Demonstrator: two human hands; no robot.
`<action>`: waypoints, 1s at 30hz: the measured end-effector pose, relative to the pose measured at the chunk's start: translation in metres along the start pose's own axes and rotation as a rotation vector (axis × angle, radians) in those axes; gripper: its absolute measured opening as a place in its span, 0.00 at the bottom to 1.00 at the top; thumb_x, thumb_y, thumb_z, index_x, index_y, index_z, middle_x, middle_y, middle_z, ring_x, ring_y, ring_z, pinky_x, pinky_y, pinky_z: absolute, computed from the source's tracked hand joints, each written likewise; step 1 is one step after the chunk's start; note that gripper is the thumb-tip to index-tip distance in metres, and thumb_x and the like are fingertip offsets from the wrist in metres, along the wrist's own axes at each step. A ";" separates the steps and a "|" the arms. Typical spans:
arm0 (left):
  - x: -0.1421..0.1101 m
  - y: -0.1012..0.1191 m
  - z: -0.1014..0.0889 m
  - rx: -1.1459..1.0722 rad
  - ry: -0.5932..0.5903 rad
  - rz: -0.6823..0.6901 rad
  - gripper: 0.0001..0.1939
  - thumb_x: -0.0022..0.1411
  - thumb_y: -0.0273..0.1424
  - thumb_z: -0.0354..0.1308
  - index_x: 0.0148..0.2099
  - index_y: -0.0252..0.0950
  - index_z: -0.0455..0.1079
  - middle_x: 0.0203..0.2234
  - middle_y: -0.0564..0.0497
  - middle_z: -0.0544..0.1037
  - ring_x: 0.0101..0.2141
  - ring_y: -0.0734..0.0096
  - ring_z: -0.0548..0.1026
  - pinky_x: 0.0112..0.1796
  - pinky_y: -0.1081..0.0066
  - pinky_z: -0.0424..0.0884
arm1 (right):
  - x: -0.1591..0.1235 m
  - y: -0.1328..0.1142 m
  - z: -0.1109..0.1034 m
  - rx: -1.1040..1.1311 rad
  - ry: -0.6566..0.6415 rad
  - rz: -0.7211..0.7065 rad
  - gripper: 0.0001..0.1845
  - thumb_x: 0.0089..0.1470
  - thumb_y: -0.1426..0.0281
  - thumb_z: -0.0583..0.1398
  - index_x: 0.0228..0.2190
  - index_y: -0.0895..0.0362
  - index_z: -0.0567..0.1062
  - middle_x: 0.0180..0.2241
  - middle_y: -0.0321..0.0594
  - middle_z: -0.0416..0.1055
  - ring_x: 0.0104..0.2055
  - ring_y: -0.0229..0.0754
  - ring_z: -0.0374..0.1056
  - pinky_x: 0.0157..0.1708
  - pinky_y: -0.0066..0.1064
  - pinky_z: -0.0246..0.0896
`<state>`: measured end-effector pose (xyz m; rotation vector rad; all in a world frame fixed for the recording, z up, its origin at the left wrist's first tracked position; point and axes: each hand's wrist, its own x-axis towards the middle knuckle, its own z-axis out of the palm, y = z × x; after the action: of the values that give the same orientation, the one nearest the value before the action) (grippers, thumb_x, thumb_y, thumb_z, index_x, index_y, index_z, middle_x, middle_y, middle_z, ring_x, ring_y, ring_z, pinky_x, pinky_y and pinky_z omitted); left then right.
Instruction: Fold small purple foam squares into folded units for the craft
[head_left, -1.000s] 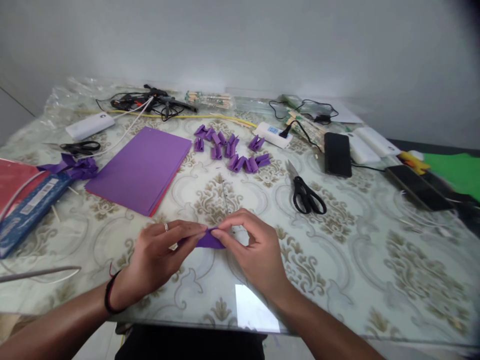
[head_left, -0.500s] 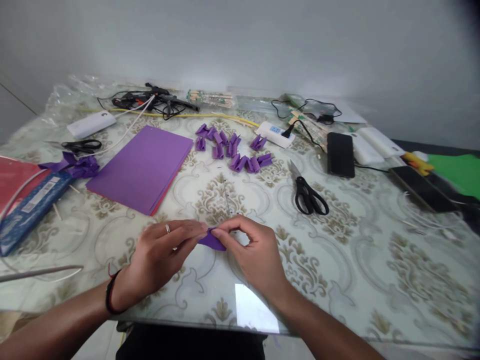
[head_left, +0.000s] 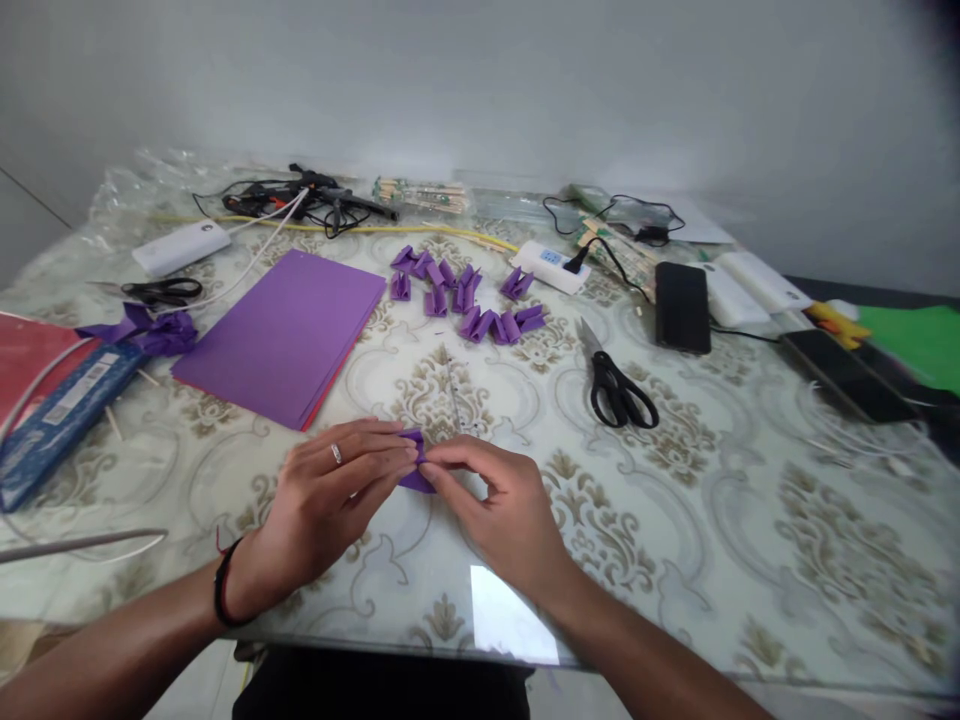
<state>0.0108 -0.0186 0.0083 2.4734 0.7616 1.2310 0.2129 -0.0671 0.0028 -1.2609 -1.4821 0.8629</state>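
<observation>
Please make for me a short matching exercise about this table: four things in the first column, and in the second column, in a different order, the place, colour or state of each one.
Column 1
1. small purple paper
2. power strip
3. ring
4. stack of sheets

Column 2
A. worn on the left hand
B. purple on top, with red showing below
C. held between the left hand and the right hand
D. has a black plug in it

Pairs: 1-C, 2-D, 3-A, 4-B
</observation>
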 end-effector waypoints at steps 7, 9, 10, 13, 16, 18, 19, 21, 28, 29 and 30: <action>0.002 -0.001 0.000 -0.009 -0.012 0.031 0.08 0.72 0.23 0.65 0.50 0.40 0.80 0.40 0.50 0.89 0.45 0.62 0.88 0.51 0.61 0.85 | -0.002 0.001 0.001 -0.075 0.035 -0.109 0.07 0.65 0.74 0.66 0.35 0.51 0.84 0.33 0.37 0.83 0.33 0.43 0.79 0.37 0.35 0.75; 0.002 -0.001 0.000 0.003 -0.022 0.021 0.08 0.71 0.24 0.65 0.49 0.41 0.80 0.40 0.50 0.89 0.43 0.62 0.88 0.50 0.60 0.85 | -0.003 0.002 0.002 -0.101 0.033 -0.134 0.07 0.66 0.74 0.66 0.35 0.52 0.84 0.32 0.37 0.83 0.33 0.43 0.79 0.36 0.35 0.74; 0.001 -0.001 0.000 0.013 -0.027 0.018 0.08 0.71 0.24 0.65 0.49 0.41 0.80 0.40 0.50 0.89 0.42 0.62 0.88 0.49 0.60 0.85 | -0.004 0.001 0.003 -0.109 0.029 -0.146 0.07 0.66 0.74 0.66 0.36 0.52 0.84 0.32 0.37 0.83 0.32 0.43 0.79 0.35 0.35 0.73; -0.002 0.001 -0.001 0.019 -0.027 -0.010 0.08 0.70 0.23 0.66 0.48 0.39 0.80 0.40 0.49 0.89 0.42 0.62 0.88 0.49 0.62 0.85 | -0.004 0.000 0.003 -0.116 0.032 -0.152 0.05 0.65 0.74 0.67 0.36 0.53 0.83 0.31 0.37 0.83 0.32 0.42 0.78 0.35 0.34 0.73; -0.003 0.003 -0.003 -0.065 -0.035 -0.134 0.07 0.69 0.23 0.67 0.47 0.38 0.81 0.41 0.48 0.89 0.42 0.65 0.88 0.48 0.67 0.84 | -0.003 -0.002 0.002 -0.110 0.042 -0.122 0.05 0.64 0.74 0.69 0.34 0.53 0.83 0.31 0.36 0.82 0.32 0.41 0.78 0.36 0.33 0.72; -0.001 0.005 -0.005 -0.153 -0.091 -0.267 0.06 0.69 0.25 0.67 0.46 0.40 0.82 0.40 0.50 0.90 0.40 0.66 0.88 0.44 0.72 0.83 | -0.002 -0.002 0.001 -0.099 0.039 -0.103 0.05 0.64 0.74 0.68 0.34 0.53 0.83 0.31 0.35 0.82 0.32 0.41 0.77 0.35 0.32 0.71; 0.000 0.006 -0.007 -0.187 -0.125 -0.339 0.05 0.70 0.26 0.67 0.45 0.40 0.83 0.39 0.52 0.90 0.38 0.67 0.88 0.41 0.74 0.83 | -0.001 -0.002 0.000 -0.091 0.035 -0.093 0.05 0.63 0.74 0.68 0.34 0.53 0.83 0.31 0.35 0.81 0.32 0.40 0.77 0.35 0.31 0.71; 0.003 0.007 -0.008 -0.229 -0.177 -0.457 0.05 0.71 0.28 0.66 0.43 0.41 0.84 0.37 0.54 0.90 0.36 0.67 0.89 0.38 0.75 0.82 | -0.001 -0.002 -0.001 -0.074 0.032 -0.073 0.06 0.63 0.74 0.68 0.33 0.53 0.82 0.30 0.34 0.81 0.31 0.39 0.76 0.35 0.30 0.70; 0.004 0.008 -0.008 -0.302 -0.213 -0.593 0.05 0.69 0.29 0.68 0.43 0.43 0.86 0.37 0.54 0.91 0.36 0.65 0.89 0.38 0.76 0.81 | -0.001 -0.001 0.000 -0.078 0.016 -0.026 0.06 0.62 0.75 0.68 0.31 0.54 0.81 0.29 0.34 0.79 0.31 0.39 0.75 0.34 0.30 0.69; 0.004 0.008 -0.008 -0.311 -0.222 -0.596 0.05 0.68 0.29 0.69 0.42 0.43 0.86 0.36 0.55 0.91 0.36 0.66 0.89 0.38 0.76 0.81 | -0.001 -0.001 0.001 -0.080 0.009 -0.026 0.07 0.61 0.75 0.68 0.31 0.54 0.81 0.29 0.34 0.79 0.31 0.39 0.75 0.34 0.30 0.68; 0.004 0.008 -0.009 -0.320 -0.229 -0.598 0.05 0.68 0.29 0.69 0.42 0.43 0.86 0.36 0.55 0.90 0.36 0.66 0.88 0.38 0.76 0.81 | -0.001 -0.001 0.001 -0.081 0.000 -0.025 0.07 0.61 0.75 0.68 0.31 0.54 0.81 0.29 0.34 0.79 0.31 0.39 0.75 0.34 0.30 0.68</action>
<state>0.0086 -0.0225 0.0198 1.8828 1.0409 0.7623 0.2116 -0.0685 0.0033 -1.2985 -1.5424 0.7934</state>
